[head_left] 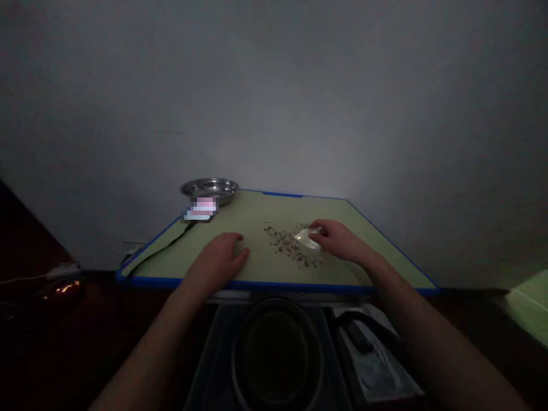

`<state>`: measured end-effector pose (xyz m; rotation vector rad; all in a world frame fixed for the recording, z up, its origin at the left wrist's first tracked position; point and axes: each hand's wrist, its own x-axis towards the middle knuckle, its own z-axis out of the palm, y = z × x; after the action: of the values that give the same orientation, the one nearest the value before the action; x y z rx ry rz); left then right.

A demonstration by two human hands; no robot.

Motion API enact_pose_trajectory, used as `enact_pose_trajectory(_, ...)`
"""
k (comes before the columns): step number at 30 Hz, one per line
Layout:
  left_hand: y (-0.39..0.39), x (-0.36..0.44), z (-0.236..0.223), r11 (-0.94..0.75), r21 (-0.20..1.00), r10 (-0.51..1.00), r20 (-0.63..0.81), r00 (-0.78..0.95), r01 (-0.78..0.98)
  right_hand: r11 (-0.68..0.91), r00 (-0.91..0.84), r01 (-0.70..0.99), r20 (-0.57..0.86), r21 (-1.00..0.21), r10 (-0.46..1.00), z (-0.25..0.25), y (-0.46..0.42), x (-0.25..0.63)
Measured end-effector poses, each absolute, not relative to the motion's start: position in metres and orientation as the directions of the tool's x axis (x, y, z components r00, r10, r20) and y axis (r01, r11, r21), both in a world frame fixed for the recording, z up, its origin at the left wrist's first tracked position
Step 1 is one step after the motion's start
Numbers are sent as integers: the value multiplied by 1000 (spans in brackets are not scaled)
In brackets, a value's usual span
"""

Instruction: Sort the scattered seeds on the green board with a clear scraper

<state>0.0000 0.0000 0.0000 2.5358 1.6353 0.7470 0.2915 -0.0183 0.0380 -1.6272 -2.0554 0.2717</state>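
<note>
Small dark bits [287, 245], too small to name, lie scattered across the middle of the pale yellow-green tabletop [252, 211]. At the right side of this scatter, my right hand [334, 237] pinches a pale, shiny piece [307, 238] that looks like thin plastic; its lower edge is close to the bits. My left hand [218, 257] is left of the scatter, over the near part of the table, holding nothing, with its thumb and fingers apart. Whether the left hand touches the tabletop I cannot tell.
A shiny metal bowl [209, 185] stands at the back left corner. In front of it lies a blurred-out device [200, 210] with a dark cable [166, 248]. Blue edging [274, 283] borders the table. Nearer me is a dark round pan [277, 351]. A grey wall [274, 103] rises behind.
</note>
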Motion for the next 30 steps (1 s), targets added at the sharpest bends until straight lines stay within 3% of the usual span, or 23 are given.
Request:
enact_pose_trajectory(10, -3, 1, 1, -442, 294, 867, 383, 320, 847, 414, -368, 807, 189, -421, 910, 59, -35, 254)
enact_pose_trajectory(30, -3, 1, -1, -457, 308, 856, 409, 317, 835, 357, -367, 811, 72, -463, 927, 38, -50, 277)
